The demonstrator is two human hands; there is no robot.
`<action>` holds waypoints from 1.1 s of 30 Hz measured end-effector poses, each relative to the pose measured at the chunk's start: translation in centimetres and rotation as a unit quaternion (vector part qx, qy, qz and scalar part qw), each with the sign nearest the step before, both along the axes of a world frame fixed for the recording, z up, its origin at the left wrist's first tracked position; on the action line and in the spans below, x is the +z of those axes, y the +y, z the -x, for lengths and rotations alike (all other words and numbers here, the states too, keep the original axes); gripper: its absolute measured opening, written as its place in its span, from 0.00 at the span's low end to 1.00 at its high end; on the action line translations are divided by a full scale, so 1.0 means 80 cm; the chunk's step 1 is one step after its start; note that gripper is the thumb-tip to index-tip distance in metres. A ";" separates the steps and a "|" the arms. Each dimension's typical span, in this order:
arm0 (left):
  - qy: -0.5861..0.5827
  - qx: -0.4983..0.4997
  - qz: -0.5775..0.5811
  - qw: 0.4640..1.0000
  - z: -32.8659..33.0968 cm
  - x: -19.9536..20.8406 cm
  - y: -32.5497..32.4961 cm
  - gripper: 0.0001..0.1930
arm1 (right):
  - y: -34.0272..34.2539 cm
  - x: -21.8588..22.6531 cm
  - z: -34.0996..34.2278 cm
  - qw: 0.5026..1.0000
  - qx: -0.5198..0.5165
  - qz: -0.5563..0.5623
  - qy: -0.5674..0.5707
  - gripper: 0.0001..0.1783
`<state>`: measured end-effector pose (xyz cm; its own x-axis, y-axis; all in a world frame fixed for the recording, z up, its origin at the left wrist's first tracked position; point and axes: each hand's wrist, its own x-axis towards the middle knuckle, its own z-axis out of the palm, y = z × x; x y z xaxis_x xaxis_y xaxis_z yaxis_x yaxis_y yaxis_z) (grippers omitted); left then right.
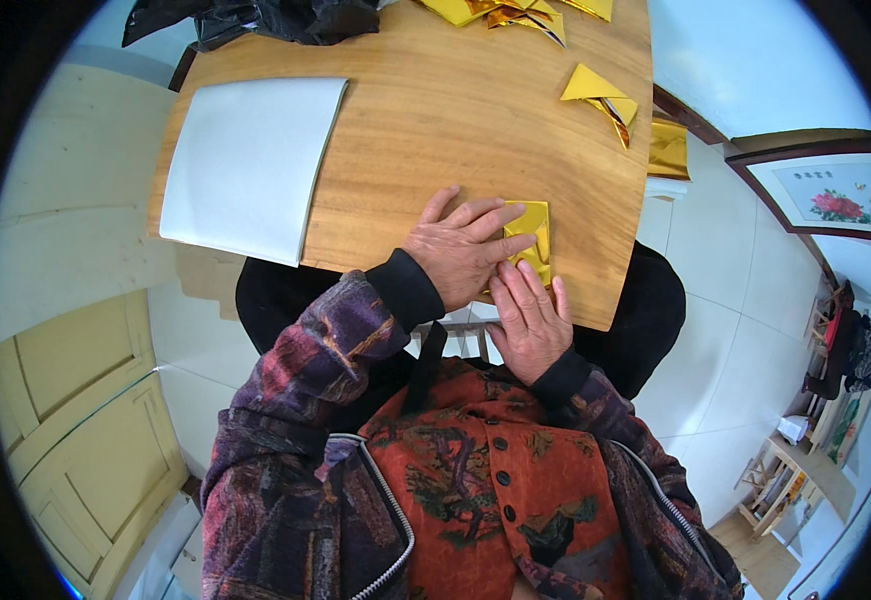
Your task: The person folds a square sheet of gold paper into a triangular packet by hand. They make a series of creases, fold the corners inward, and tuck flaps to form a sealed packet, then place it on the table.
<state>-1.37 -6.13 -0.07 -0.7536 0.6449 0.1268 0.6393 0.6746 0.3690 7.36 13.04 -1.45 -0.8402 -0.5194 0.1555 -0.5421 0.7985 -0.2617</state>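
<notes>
A small folded sheet of shiny gold paper (534, 218) lies flat at the near edge of the wooden table. My left hand (464, 243) rests over its left side with the fingers stretched out, the fingertips on the gold surface. From below, my right hand (533, 318) touches the paper's lower end, its fingers extended and close beside the left fingers. Part of the sheet is hidden under both hands.
A white sheet or booklet (252, 165) lies on the wooden table (436, 110) at left. Folded gold paper pieces (604, 98) sit at right and at the far edge. A black plastic bag (286, 18) is far left. More gold paper (669, 150) lies beyond the right edge.
</notes>
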 end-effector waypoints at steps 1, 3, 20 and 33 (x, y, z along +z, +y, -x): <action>-0.001 -0.001 0.007 1.000 0.000 0.000 0.000 0.29 | 0.000 0.000 0.000 1.000 0.001 0.001 0.005 0.42; -0.002 -0.001 0.010 1.000 0.000 0.000 0.000 0.29 | 0.000 -0.001 0.000 1.000 0.001 0.004 0.008 0.41; 0.010 -0.020 0.080 0.997 0.002 0.015 0.003 0.28 | -0.002 -0.002 -0.002 0.999 -0.003 0.009 0.039 0.33; -0.066 0.032 0.083 0.994 -0.004 0.037 0.024 0.23 | 0.000 -0.014 -0.002 0.998 0.007 0.044 0.042 0.30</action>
